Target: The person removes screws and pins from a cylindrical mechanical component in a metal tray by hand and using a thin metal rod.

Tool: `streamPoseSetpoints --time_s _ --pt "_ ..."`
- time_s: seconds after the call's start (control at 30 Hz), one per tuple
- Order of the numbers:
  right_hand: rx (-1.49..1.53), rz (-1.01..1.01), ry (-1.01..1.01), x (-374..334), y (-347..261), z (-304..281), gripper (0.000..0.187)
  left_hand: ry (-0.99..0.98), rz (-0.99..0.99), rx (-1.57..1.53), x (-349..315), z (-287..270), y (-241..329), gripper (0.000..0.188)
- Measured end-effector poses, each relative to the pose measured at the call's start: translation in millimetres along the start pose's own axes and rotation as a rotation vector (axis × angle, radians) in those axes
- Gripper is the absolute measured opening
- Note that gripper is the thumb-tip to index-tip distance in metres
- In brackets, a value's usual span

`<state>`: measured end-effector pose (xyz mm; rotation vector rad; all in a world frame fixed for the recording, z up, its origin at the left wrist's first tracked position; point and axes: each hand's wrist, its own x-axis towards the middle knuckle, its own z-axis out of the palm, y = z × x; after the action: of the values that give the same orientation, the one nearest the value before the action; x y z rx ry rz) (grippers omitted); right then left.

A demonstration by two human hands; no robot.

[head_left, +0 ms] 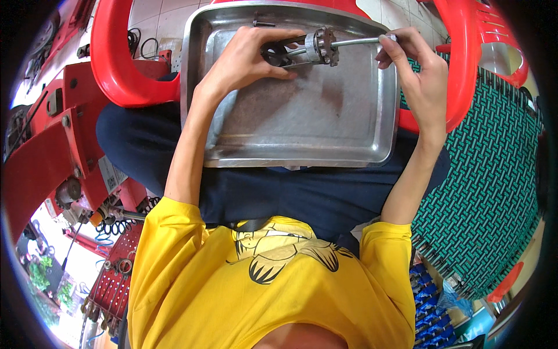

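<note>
Over a metal tray [349, 125], my left hand [250, 58] grips a silver cylindrical metal part [317, 46] with a notched ring at its right end. Dark pieces show between my thumb and fingers, partly covered by the hand. A thin metal rod [360, 41] runs from the notched end toward the right. My right hand [412, 55] pinches the rod's far end between thumb and fingertips; a small pale tip shows there. A small dark bolt-like piece [264, 24] lies near the tray's far edge.
The tray rests on my lap, with a red plastic chair [110, 52] around its far side. Red metal machinery [70, 122] stands at the left, above a red perforated panel [116, 273] with tools. On the right is a green woven seat [476, 192].
</note>
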<state>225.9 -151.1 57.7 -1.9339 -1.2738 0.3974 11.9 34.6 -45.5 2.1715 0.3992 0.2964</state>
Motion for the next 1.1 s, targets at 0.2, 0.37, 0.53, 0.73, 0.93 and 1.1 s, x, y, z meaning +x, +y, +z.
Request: streamPoseSetpoints --time_s 0.2,0.37,0.53,0.73,0.93,1.1 --pt "-0.160 -0.098 0.016 0.1 -7.9 2.1 0.017 0.004 -0.003 -0.033 0.2 -4.8 4.4 0.076" --pt "-0.093 -0.102 0.024 -1.1 -7.1 3.0 0.016 0.001 -0.010 -0.009 0.7 -5.4 5.6 0.073" --pt "-0.377 -0.164 0.105 -1.9 -13.4 5.9 0.018 0.004 -0.013 -0.017 0.4 -3.7 5.5 0.071" --pt "-0.519 -0.201 0.138 -0.9 -12.6 6.7 0.024 0.001 -0.025 -0.013 1.5 -4.5 8.6 0.069" --pt "-0.526 -0.225 0.158 -1.0 -11.1 8.1 0.026 0.021 -0.007 -0.024 -0.3 -2.7 7.1 0.072" --pt "-0.563 -0.232 0.171 -0.7 -11.4 10.2 0.026 0.006 -0.053 -0.015 1.1 -6.9 15.2 0.071"
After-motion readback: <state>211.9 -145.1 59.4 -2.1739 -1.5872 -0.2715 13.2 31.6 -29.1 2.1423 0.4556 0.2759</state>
